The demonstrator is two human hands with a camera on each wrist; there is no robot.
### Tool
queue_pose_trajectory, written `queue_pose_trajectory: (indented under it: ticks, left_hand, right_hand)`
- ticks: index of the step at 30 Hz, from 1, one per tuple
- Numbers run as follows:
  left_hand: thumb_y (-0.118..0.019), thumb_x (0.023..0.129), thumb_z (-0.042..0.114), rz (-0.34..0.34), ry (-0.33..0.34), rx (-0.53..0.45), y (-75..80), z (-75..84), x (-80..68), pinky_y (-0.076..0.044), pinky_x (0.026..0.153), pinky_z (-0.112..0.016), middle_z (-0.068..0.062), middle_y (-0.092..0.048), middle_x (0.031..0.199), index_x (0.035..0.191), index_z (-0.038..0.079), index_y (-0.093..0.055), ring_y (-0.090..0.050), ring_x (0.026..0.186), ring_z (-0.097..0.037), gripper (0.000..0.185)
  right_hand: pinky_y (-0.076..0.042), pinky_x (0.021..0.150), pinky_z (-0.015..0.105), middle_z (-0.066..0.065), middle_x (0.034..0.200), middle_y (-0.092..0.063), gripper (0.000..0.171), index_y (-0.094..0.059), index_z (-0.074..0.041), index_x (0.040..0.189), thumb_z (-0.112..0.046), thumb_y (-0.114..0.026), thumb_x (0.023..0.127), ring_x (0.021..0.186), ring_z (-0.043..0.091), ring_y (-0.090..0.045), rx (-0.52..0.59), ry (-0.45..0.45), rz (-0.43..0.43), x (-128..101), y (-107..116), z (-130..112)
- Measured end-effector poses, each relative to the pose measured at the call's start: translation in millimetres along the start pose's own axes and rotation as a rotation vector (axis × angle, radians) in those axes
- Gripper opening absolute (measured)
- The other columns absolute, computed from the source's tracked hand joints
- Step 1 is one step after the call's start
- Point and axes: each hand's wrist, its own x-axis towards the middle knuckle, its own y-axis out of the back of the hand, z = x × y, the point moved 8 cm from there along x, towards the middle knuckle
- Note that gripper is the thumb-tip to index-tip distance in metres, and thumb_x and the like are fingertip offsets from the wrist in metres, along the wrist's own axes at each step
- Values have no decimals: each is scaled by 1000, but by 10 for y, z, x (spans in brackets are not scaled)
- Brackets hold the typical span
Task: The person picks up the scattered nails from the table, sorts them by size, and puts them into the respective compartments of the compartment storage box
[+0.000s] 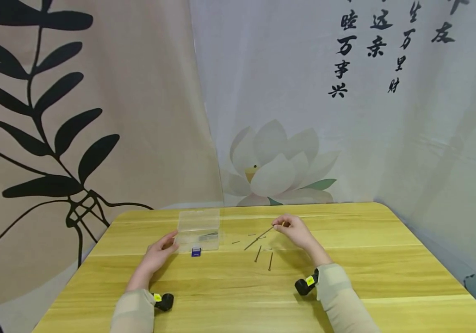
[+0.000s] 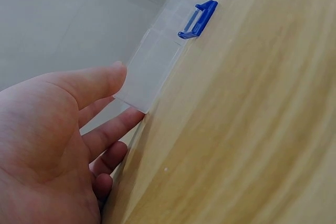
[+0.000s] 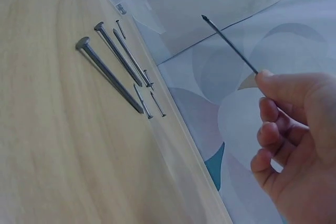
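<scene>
My right hand (image 1: 293, 229) pinches a long nail (image 3: 229, 43) between thumb and fingertips, above the tabletop. Its pointed end slants down and left in the head view; the end inside the fingers is hidden. Below it, several loose nails of different sizes lie on the table, among them a thick large nail (image 3: 109, 74) and small nails (image 3: 157, 104). On the left stands a clear plastic box (image 1: 183, 240) with its lid (image 1: 198, 219) raised and some nails (image 1: 208, 234) inside. My left hand (image 2: 47, 135) touches the box's left end with thumb and fingertips, fingers nearly straight.
A blue latch (image 2: 202, 19) sits on the box's front side. The wooden table (image 1: 229, 296) reaches back to a printed curtain (image 1: 283, 83). Each wrist wears a small black camera, one by the left sleeve (image 1: 133, 310), one by the right sleeve (image 1: 337, 286).
</scene>
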Motion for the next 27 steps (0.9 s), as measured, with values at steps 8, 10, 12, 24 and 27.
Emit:
queue_pose_trajectory:
  ticks: [8,10,12,24,27]
  left_hand:
    - [-55,100,24,13,-9,-2,30,-20,-12,-27,109,-57,-29,-41,143,149,6,-37,-36,133,-43,55]
    - [-55,100,24,13,-9,-5,35,-25,-15,-28,108,-57,-29,-41,143,149,6,-37,-37,133,-43,55]
    - [-55,101,24,12,-7,-8,42,-33,-16,-28,108,-57,-29,-41,143,150,7,-36,-37,132,-43,55]
    - [-55,101,24,21,-34,7,20,-63,29,-31,107,-56,-29,-43,142,149,7,-39,-39,132,-43,54]
    - [-55,101,25,28,-33,12,17,-58,41,-31,106,-56,-28,-43,142,149,8,-39,-40,131,-42,53]
  right_hand:
    - [-42,65,32,2,94,-61,12,-70,-5,101,-12,-64,95,77,20,-48,-4,-9,4,13,-28,-16]
    - [-42,65,32,2,94,-61,11,-70,-6,100,-12,-63,95,76,20,-48,-5,-1,6,17,-36,-26]
    - [-42,65,31,3,94,-62,9,-71,-7,99,-12,-63,95,76,20,-48,0,3,11,22,-45,-34]
    - [-40,62,27,4,92,-62,14,-70,-3,103,-13,-64,95,74,19,-46,107,12,15,57,-188,-13]
    - [-41,63,28,6,93,-63,20,-68,1,107,-15,-64,95,75,19,-47,139,9,15,86,-218,-40]
